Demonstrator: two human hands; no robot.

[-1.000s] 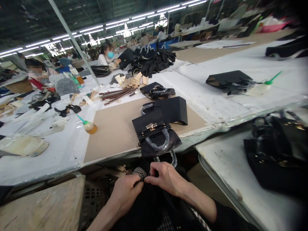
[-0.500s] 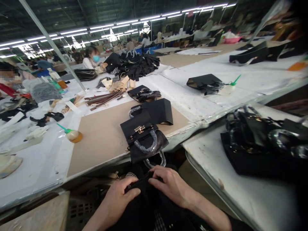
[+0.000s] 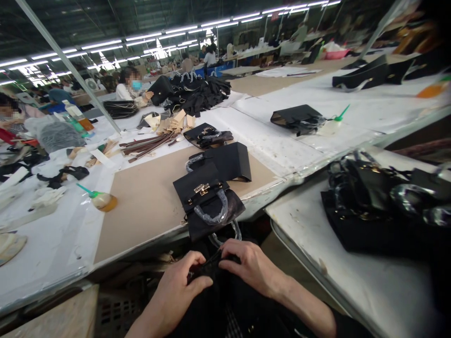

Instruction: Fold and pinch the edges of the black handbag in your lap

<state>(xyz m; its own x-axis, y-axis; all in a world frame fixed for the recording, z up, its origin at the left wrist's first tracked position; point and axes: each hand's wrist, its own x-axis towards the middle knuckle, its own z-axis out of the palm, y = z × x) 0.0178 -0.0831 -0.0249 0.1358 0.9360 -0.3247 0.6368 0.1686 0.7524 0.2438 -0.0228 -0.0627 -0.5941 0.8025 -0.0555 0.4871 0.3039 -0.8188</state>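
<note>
At the table's front edge, low in the head view, both hands pinch the upper edge of a black piece of material [image 3: 219,281] that hangs over my lap. My left hand [image 3: 183,284] grips its left end, thumb and fingers curled. The fingers of my right hand [image 3: 248,263] close over the same edge a short way to the right. Against the dark clothing the piece's full outline is hard to make out. Just beyond my hands, a black handbag [image 3: 202,180] with a gold clasp and plastic-wrapped handles lies over the table edge.
More black handbags [image 3: 234,159] lie behind on a brown board [image 3: 141,202]. A glue bottle [image 3: 104,202] with a green nozzle stands left, near brown strips [image 3: 148,145]. On the right-hand side table [image 3: 380,281] is a pile of black bags [image 3: 366,202]. A masked co-worker [image 3: 132,89] sits across.
My left hand has shifted slightly right, nearer my right hand, and its fingers have moved along the black edge. The view has turned a little; the bags on the table stay put.
</note>
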